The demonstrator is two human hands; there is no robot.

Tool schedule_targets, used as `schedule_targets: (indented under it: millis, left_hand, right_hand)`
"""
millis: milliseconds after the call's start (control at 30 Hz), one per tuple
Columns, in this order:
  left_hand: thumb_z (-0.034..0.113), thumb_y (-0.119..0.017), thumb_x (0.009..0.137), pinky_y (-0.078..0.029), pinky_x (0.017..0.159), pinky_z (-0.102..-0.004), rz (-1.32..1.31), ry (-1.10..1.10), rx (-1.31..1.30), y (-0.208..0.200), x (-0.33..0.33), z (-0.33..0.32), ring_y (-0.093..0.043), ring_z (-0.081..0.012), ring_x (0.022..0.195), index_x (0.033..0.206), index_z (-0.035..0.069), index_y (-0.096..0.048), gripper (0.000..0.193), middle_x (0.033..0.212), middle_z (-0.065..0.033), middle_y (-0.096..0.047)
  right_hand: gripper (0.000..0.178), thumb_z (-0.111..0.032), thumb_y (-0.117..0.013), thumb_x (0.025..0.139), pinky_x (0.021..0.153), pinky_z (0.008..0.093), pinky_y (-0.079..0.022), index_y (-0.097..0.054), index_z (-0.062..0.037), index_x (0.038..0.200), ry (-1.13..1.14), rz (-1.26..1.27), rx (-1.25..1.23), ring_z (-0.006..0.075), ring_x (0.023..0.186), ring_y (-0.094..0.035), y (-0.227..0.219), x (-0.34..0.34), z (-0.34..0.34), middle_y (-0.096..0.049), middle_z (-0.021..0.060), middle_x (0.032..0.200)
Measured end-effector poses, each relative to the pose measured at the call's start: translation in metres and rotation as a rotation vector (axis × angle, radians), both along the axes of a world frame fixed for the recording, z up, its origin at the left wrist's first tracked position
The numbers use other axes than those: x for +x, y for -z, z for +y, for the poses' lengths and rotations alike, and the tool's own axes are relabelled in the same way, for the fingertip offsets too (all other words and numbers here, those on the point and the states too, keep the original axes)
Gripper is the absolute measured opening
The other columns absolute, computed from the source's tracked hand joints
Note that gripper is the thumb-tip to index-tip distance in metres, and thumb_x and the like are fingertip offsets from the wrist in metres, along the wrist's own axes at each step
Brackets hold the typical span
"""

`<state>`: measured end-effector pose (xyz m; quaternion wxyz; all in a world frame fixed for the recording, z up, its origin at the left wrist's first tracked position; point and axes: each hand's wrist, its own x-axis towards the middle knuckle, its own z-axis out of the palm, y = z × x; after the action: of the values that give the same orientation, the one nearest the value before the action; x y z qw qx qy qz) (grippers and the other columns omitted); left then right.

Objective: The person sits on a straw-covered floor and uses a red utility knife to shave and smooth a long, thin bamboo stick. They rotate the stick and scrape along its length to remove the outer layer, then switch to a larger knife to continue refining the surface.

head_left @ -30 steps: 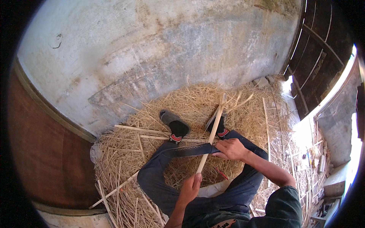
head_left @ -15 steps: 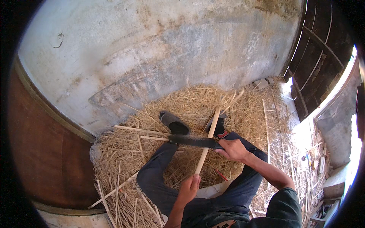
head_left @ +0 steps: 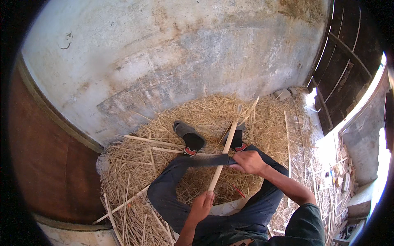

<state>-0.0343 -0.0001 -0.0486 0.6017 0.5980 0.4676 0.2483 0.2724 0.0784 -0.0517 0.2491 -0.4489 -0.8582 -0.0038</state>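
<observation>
My left hand (head_left: 200, 206) is closed round the near end of a long pale strip of wood or bamboo (head_left: 230, 137), which slants up and away to the right between my knees. My right hand (head_left: 249, 162) grips the handle of a long dark-bladed knife (head_left: 205, 160). Its blade lies crosswise over the strip, pointing left, and is blurred by motion. At the strip's far end, a thin peeled sliver (head_left: 251, 110) sticks out to the right. A small red object (head_left: 239, 192) lies in the shavings near my right thigh.
Straw-like shavings (head_left: 197, 106) cover the floor around my dark shoes (head_left: 189, 135). Loose pale strips (head_left: 123, 204) lie at the left. A stained wall (head_left: 197, 53) rises ahead, a brown panel (head_left: 53, 160) stands left, and dark boards (head_left: 344, 61) stand at the upper right.
The knife and my right hand have shifted slightly toward me along the strip. The sliver at the far end has swung a little. My left hand stays nearly in place.
</observation>
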Motion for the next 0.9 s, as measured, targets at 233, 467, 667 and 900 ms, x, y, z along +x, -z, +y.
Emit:
schedule_targets:
  millis: [233, 467, 667, 900]
  left_hand:
    - [0.039, -0.041, 0.114, -0.037, 0.054, -0.029, 0.037, -0.014, -0.006, 0.01, -0.018, -0.001, -0.038, -0.0094, 0.059, 0.093, 0.005, -0.054, 0.042, 0.071, 0.0018, -0.041]
    - [0.038, -0.043, 0.114, -0.036, 0.054, -0.0287, -0.036, 0.022, -0.074, 0.016, -0.014, -0.005, -0.037, -0.0091, 0.059, 0.093, 0.004, -0.054, 0.041, 0.071, 0.0023, -0.041]
    - [0.037, -0.042, 0.114, -0.037, 0.055, -0.0295, -0.004, 0.0, -0.017, 0.019, -0.011, -0.004, -0.038, -0.0094, 0.059, 0.093, 0.003, -0.054, 0.041, 0.071, 0.0017, -0.043]
    - [0.038, -0.042, 0.114, -0.037, 0.056, -0.0294, 0.005, 0.017, 0.001, 0.012, -0.017, 0.002, -0.04, -0.0089, 0.062, 0.093, 0.005, -0.054, 0.041, 0.074, 0.0007, -0.044]
  right_hand:
    - [0.038, -0.044, -0.061, 0.102, 0.057, 0.0504, -0.052, -0.056, -0.0072, 0.1, 0.544, -0.02, -0.105, 0.0397, 0.073, -0.069, -0.004, 0.056, 0.041, -0.068, 0.0194, 0.08]
    - [0.037, -0.04, -0.062, 0.102, 0.063, 0.0509, -0.054, -0.057, -0.0037, 0.107, 0.332, 0.154, -0.219, 0.0442, 0.074, -0.067, -0.004, 0.001, 0.014, -0.067, 0.0223, 0.081]
    - [0.037, -0.042, -0.063, 0.1, 0.059, 0.0487, -0.056, -0.056, -0.0067, 0.103, -0.038, -0.128, -0.069, 0.0371, 0.07, -0.07, -0.009, -0.005, -0.004, -0.07, 0.0159, 0.091]
    - [0.04, -0.045, -0.057, 0.104, 0.059, 0.051, -0.053, -0.056, -0.0054, 0.105, 0.598, 0.022, -0.052, 0.041, 0.074, -0.07, -0.002, 0.053, 0.038, -0.07, 0.0195, 0.078]
